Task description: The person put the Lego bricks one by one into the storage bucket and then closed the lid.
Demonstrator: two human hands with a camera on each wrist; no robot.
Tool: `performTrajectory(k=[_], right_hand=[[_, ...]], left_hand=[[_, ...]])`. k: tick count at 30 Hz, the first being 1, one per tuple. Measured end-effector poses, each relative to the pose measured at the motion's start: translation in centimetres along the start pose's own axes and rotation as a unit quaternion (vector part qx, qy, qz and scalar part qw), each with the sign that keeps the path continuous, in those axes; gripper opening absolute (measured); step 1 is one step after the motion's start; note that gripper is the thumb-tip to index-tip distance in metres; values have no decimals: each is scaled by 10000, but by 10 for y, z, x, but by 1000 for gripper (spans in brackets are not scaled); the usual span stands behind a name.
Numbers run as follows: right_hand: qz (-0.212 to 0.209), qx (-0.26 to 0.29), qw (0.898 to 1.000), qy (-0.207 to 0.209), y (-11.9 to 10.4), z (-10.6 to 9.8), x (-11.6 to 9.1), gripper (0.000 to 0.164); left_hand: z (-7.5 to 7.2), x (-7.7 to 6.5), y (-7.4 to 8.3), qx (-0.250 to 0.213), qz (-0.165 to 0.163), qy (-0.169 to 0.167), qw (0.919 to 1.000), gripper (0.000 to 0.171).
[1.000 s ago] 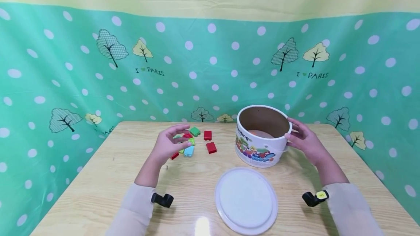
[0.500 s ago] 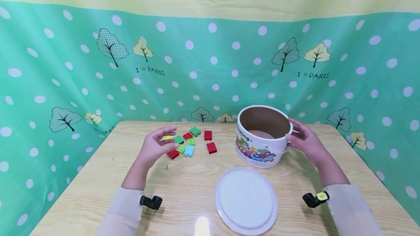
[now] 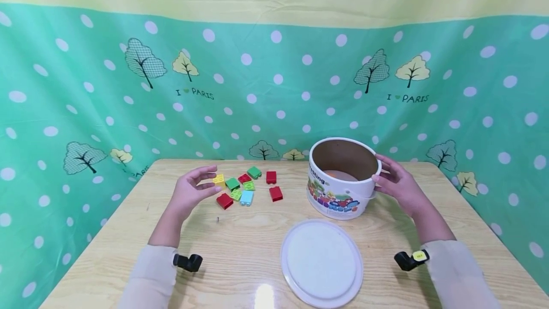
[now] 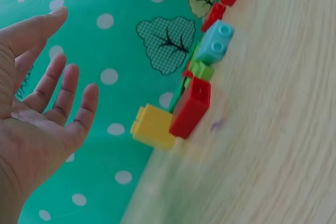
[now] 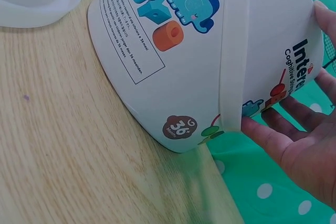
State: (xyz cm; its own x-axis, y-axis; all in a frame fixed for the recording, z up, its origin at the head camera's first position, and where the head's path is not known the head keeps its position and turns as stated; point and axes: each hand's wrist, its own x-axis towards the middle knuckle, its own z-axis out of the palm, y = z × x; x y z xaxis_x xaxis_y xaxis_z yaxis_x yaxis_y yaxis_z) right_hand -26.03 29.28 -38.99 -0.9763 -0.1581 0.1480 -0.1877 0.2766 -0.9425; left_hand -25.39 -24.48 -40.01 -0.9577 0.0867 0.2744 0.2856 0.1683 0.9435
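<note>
My left hand (image 3: 188, 190) hovers over the table's left side, fingers loosely bent and nothing held. Just right of its fingertips lies a yellow building brick (image 3: 219, 180), with a red brick (image 3: 225, 200) below it. Beside these are a light blue brick (image 3: 246, 198) and several green and red ones. In the left wrist view the palm faces up, apart from the bricks. My right hand (image 3: 399, 182) grips the right side of a white printed bucket (image 3: 339, 199), thumb at the rim and fingers against the outer wall. The bucket stands upright, uncovered; something orange shows inside.
A round white lid (image 3: 321, 259) lies flat in front of the bucket. Two red bricks, one of them nearer me (image 3: 276, 193), sit between the pile and the bucket. Behind the wooden table (image 3: 240, 252) hangs a green dotted cloth (image 3: 279, 94).
My left hand has drawn back to the left from over the bricks, uncovering the yellow, green and red ones. My right hand and the bucket have stayed put.
</note>
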Motion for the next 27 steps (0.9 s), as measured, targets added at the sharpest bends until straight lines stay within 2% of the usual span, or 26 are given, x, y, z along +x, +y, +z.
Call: performTrajectory(k=[8, 14, 27], right_hand=[[11, -33, 10000, 44, -1, 0, 0, 76], [31, 29, 10000, 68, 0, 2, 1, 74], [30, -43, 10000, 70, -1, 1, 0, 75]], left_hand=[[-11, 3, -13, 174, -364, 13, 9992, 63], [-18, 6, -23, 271, -477, 32, 9985, 62], [-25, 14, -42, 613, -837, 107, 9945, 63]])
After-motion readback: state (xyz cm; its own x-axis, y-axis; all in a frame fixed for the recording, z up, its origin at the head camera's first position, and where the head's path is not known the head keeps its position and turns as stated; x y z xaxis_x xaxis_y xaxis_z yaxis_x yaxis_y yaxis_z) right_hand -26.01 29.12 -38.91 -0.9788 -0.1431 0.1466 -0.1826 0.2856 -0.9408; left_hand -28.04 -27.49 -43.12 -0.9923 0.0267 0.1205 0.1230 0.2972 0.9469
